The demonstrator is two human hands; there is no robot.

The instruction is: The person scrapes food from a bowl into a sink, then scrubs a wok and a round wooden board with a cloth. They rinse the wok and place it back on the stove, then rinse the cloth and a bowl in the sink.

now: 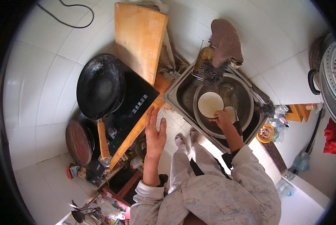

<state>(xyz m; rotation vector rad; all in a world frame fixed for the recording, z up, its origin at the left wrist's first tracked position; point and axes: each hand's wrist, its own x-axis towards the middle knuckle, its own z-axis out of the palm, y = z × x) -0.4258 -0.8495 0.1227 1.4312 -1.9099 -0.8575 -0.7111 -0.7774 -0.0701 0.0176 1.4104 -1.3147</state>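
My right hand grips the rim of a white bowl, which holds some pale, cloudy liquid or has a pale inside; I cannot tell which. The bowl is over a large round metal basin set in the steel sink. Beside the bowl, partly behind my wrist, shows another small white dish. A ladle with a dark handle leans in the basin. My left hand is raised over the floor near the wooden counter edge, fingers apart and holding nothing.
Left of me, a black wok with a wooden handle sits on a black cooktop. A wooden cutting board stands behind it. A brown cloth and a dark scouring pad are behind the basin. An orange basket is at right.
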